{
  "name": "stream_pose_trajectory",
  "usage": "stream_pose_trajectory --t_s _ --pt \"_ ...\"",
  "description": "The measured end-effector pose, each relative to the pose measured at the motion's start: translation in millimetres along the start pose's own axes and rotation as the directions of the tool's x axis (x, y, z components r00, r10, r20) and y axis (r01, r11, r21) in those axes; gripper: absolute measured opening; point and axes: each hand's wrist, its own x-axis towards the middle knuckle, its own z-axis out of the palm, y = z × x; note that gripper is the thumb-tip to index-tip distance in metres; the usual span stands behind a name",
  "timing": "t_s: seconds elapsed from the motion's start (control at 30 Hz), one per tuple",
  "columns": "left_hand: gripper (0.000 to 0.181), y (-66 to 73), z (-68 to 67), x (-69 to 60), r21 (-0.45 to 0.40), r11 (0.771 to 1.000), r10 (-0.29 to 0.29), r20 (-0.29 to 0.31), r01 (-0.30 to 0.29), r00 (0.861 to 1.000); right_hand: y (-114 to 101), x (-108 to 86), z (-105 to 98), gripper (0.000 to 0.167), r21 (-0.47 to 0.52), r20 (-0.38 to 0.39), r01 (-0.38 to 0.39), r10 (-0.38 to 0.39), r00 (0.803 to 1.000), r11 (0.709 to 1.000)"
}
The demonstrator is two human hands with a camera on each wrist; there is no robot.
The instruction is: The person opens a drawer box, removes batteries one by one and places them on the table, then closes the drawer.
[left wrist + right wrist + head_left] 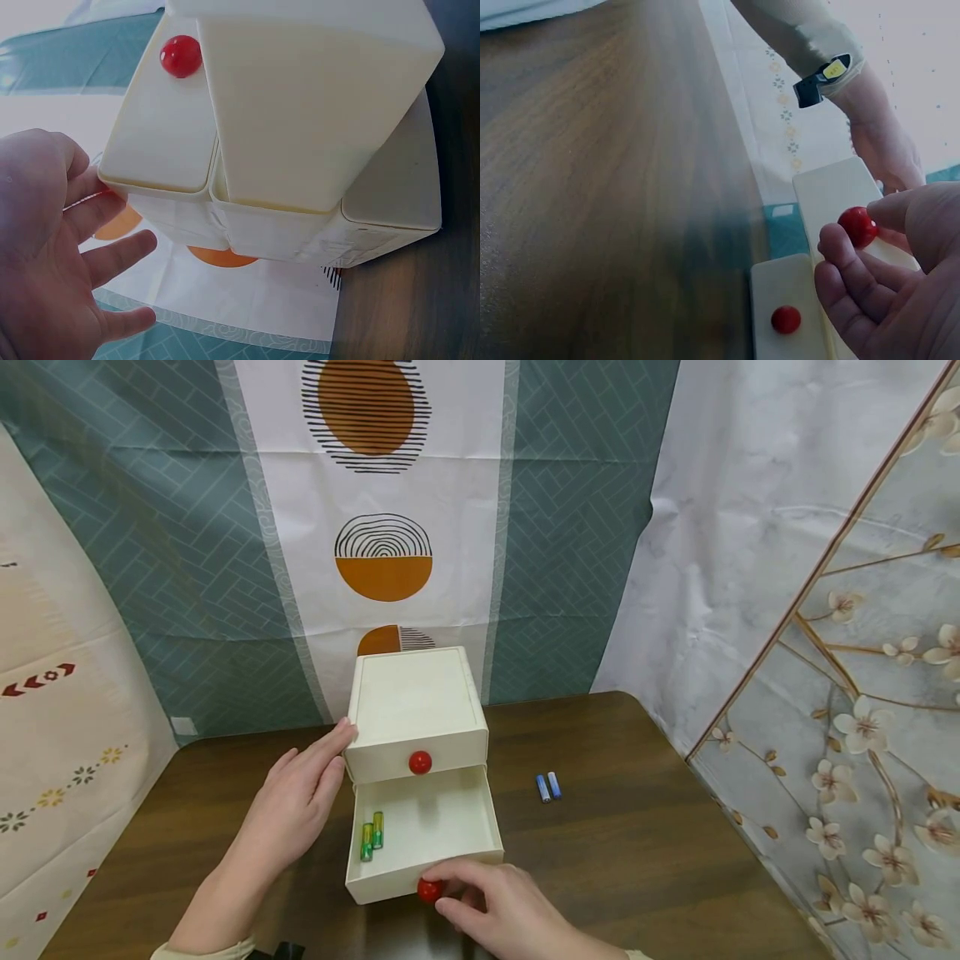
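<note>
A cream drawer cabinet (416, 693) stands on the table. Below its upper drawer, which is closed and has a red knob (421, 762), a drawer (480, 860) is pulled out. Inside that drawer, on its left side, lie two green batteries (377, 830). My right hand (510, 906) pinches the pulled-out drawer's red knob (857, 227) between thumb and fingers. Against the cabinet's upper left side rests my left hand (296, 802), its fingers extended. The left wrist view shows the fingertips of the left hand (67, 247) at the cabinet's edge, the fingers spread.
Two blue-and-white batteries (548, 787) lie on the brown wooden table (622, 843), right of the cabinet. Another drawer front with a red knob (786, 319) shows in the right wrist view. A patterned cloth (570, 568) hangs behind the table.
</note>
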Motion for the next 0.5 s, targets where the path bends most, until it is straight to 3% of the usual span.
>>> stream_pose_trajectory --t_s 0.5 --pt "0.05 0.7 -0.3 -0.4 -0.001 1.0 0.001 -0.001 -0.001 1.0 -4.9 -8.7 0.7 0.029 0.1 0.068 -0.122 0.116 0.991 0.987"
